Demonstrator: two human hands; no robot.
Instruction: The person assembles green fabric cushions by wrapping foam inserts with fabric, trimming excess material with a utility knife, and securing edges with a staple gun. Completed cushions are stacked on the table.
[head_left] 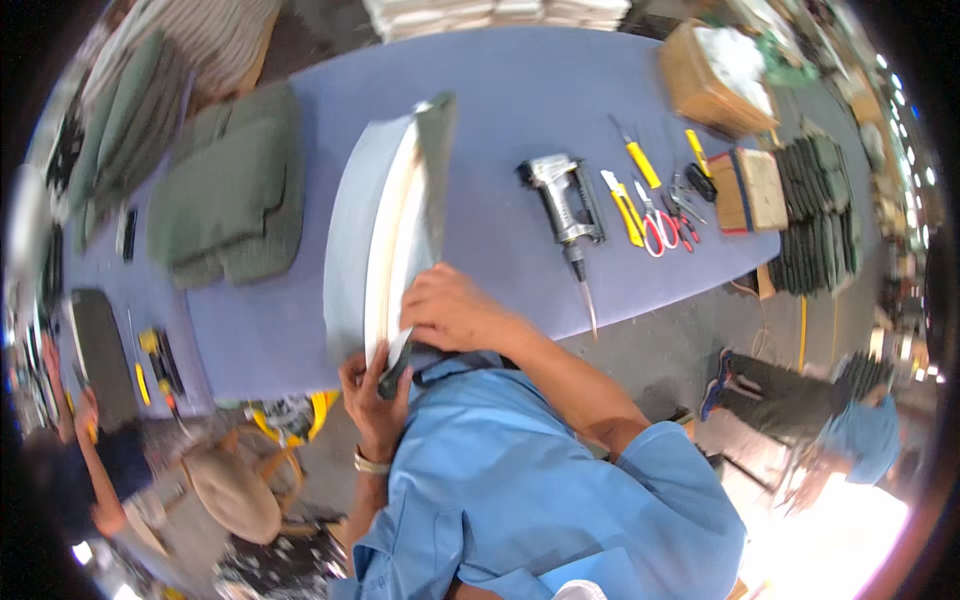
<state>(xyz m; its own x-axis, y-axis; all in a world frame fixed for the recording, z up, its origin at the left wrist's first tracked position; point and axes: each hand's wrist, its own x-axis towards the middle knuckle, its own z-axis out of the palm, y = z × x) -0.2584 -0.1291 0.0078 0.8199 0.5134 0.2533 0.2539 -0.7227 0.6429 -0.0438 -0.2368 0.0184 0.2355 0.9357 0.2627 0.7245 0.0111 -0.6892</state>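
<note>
A curved padded panel (347, 230), grey-blue on one face with a white edge, stands on its side at the middle-left of the table. Dark green fabric (435, 140) runs along its right side. My left hand (378, 395) is closed around the panel's near end, its fingers and thumb on a fold of green fabric and a pale flap. Just above and right of it, my right hand (450, 308) is closed on the fabric along the panel's right edge. Its fingertips are partly hidden.
On the blue-covered table (520, 90) lie a pneumatic stapler (562, 195) with its hose, a yellow cutter (625, 212), red-handled scissors (652, 228), pliers and a yellow screwdriver (642, 163). Green cushions (230, 185) are stacked left; boxes (690, 80) stand right. Other people work nearby.
</note>
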